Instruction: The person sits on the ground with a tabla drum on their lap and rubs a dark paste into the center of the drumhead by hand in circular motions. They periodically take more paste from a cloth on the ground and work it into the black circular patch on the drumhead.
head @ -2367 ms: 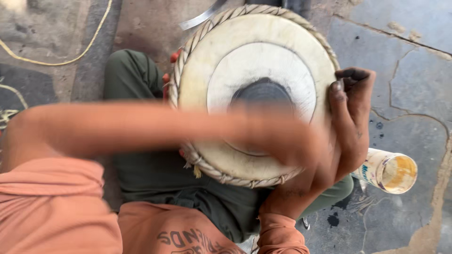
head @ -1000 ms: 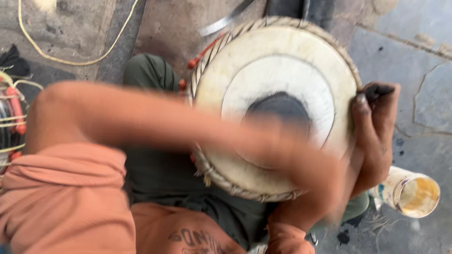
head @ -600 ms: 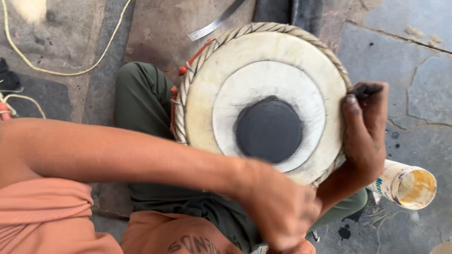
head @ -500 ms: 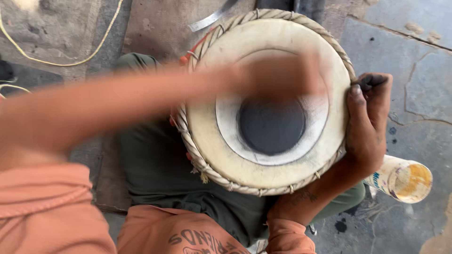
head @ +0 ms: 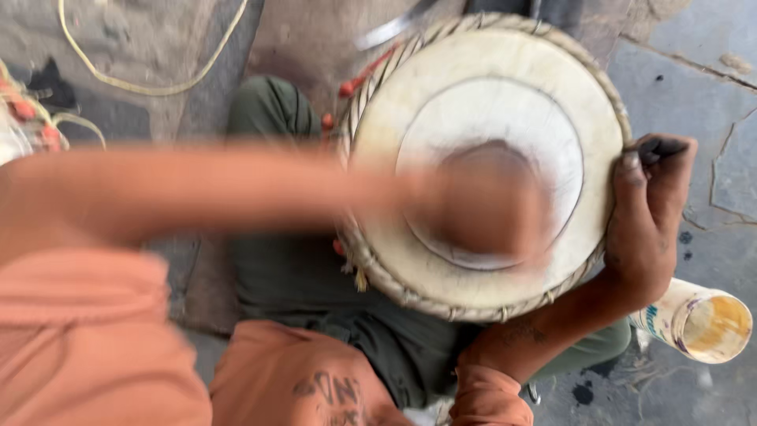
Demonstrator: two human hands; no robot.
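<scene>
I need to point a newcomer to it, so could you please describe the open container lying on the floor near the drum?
Start from the big round drum resting on the person's lap. Follow the right hand gripping its rim down past the wrist to the cracked grey floor. There lies a pale cylindrical container on its side, the only open-mouthed thing around, showing a yellowish inside.

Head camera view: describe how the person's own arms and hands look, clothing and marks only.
Both arms are bare from the short sleeves down. The sleeves are salmon-orange, part of a shirt with dark print on the front. The left hand is motion-blurred, so no detail shows on it. The right hand has dark smudges on the fingertips, and a faint dark marking sits on the right forearm.
</scene>
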